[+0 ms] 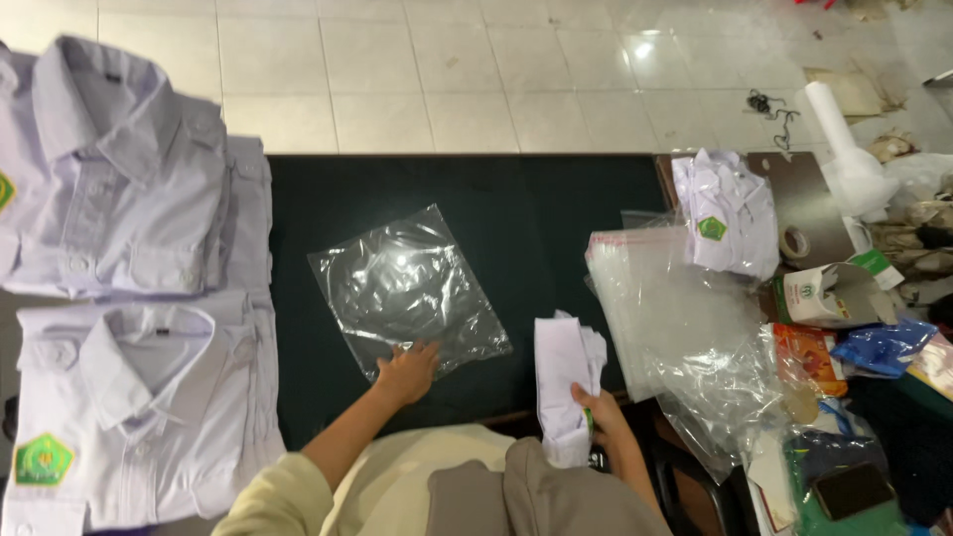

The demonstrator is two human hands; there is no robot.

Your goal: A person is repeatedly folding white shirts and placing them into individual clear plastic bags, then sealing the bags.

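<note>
Your left hand (407, 372) lies flat, fingers spread, on the near edge of the clear plastic bag (407, 288), pinning it to the dark tabletop (556, 199). Your right hand (601, 415) grips a folded white shirt (566, 382) upright just beside it, close to the bag's mouth.

dark table (496, 189) | clear bag (407, 288) | folded shirts (129, 298) | bag stack (665, 298)

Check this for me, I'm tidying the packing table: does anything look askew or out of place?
The clear bag under the left hand lies skewed to the table edge. The bag stack at right spills loosely over the side.
</note>
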